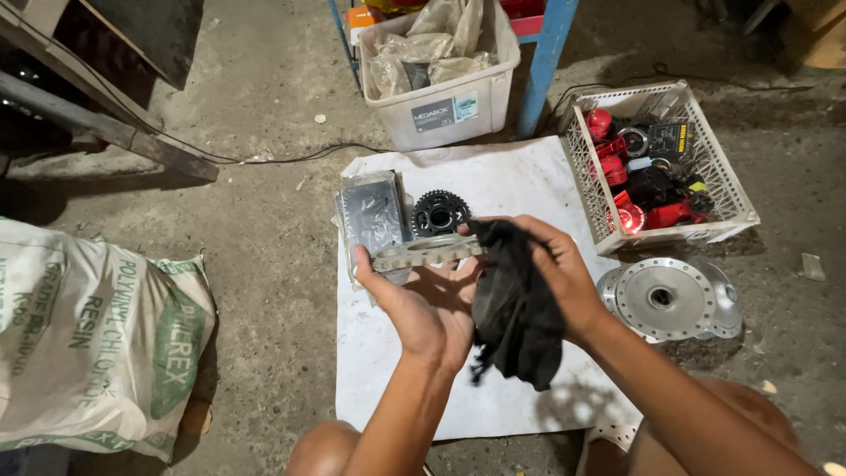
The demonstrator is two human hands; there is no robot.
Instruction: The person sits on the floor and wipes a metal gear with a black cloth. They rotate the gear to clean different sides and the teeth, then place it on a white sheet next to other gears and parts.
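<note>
My left hand (423, 304) grips a flat silver metal plate with holes (423, 251), held level above a white sheet (520, 181) spread on the floor. My right hand (555, 269) holds a black rag (515, 308) bunched against the plate's right end. Just beyond the plate, a black toothed sprocket (439, 211) lies on the sheet. A clear plastic packet with a dark part inside (372, 216) lies beside the sprocket, to its left.
A white plastic basket (738, 198) of red and black parts stands at the right. A silver hub disc (665, 298) lies below it. A clear bin of plastic bags (441, 97) sits behind the sheet, a printed sack (88, 335) at left, a cable across the concrete.
</note>
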